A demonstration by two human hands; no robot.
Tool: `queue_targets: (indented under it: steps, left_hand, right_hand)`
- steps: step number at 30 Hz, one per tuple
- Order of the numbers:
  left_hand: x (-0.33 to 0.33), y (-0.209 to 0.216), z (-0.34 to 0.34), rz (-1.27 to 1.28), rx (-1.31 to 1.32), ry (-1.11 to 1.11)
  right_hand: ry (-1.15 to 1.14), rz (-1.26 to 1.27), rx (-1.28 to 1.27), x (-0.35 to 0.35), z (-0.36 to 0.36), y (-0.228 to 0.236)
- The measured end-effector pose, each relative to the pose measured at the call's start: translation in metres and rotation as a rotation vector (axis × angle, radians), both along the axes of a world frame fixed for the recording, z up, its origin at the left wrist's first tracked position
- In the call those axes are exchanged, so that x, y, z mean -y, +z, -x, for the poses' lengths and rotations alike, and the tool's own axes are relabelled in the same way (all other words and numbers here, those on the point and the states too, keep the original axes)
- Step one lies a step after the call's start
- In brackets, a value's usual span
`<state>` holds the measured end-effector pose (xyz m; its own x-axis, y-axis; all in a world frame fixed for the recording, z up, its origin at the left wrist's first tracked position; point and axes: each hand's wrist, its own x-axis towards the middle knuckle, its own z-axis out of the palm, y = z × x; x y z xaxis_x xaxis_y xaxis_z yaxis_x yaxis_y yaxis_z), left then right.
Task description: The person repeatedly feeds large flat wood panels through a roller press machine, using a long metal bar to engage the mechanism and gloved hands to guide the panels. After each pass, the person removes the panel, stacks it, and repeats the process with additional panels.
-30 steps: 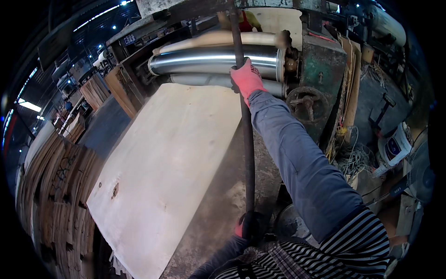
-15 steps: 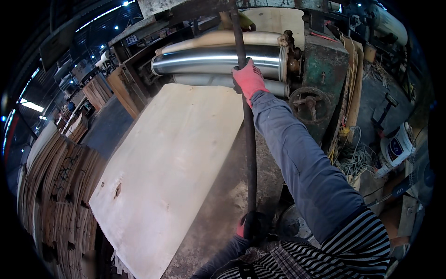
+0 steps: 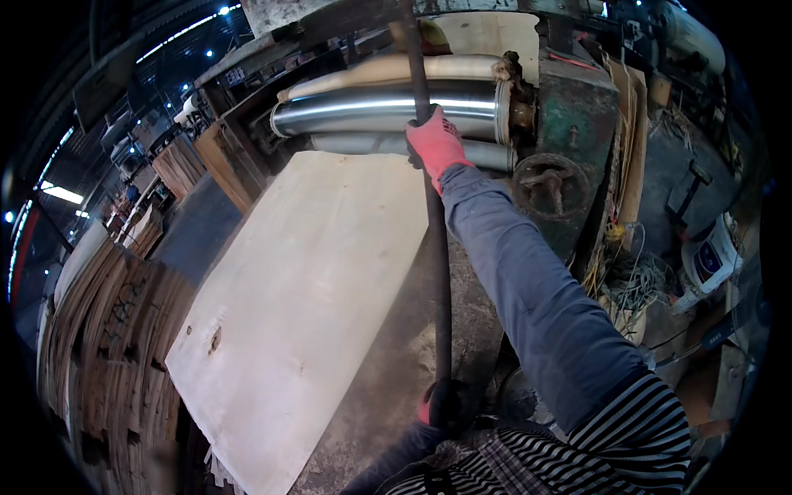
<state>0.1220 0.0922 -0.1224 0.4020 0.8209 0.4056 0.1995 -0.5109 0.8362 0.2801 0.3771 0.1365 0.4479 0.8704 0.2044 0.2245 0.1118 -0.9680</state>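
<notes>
My right hand [image 3: 437,144], in a pink and dark work glove, is wrapped round a long dark pole [image 3: 438,272] at about its upper third. My left hand [image 3: 437,406], gloved the same way, is closed round the pole's lower part close to my body; some of its fingers are hidden. The pole stands to the right of a pale veneer sheet [image 3: 305,289] lying on a worn, stained table [image 3: 396,371]. Just beyond the sheet's far edge is a machine with a shiny metal roller [image 3: 388,111] and a duller roller [image 3: 346,143] below it.
A rusty handwheel [image 3: 551,187] is on the green machine housing [image 3: 582,107] at right. Stacked veneer sheets [image 3: 115,355] stand at left. A white bucket [image 3: 709,260] and tangled cords [image 3: 639,285] lie at far right. Something yellow-green [image 3: 434,37] shows behind the rollers.
My right hand and the pole's upper part have shifted slightly left. My left hand keeps its grip low on the pole. The veneer sheet lies almost the same.
</notes>
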Motion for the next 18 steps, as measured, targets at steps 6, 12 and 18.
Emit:
queue_targets:
  steps: [6, 12, 18]
  left_hand:
    - [0.008, -0.010, 0.005, 0.447, 0.018, 0.068]
    - [0.009, -0.007, 0.010, 0.371, 0.038, 0.055]
    - [0.021, -0.010, 0.014, 0.308, 0.013, 0.142]
  right_hand:
    - [-0.004, 0.032, 0.025, -0.009, -0.002, 0.000]
    - [0.020, -0.037, 0.005, -0.024, -0.005, -0.009]
    - [0.366, -0.202, -0.502, 0.003, -0.004, 0.002]
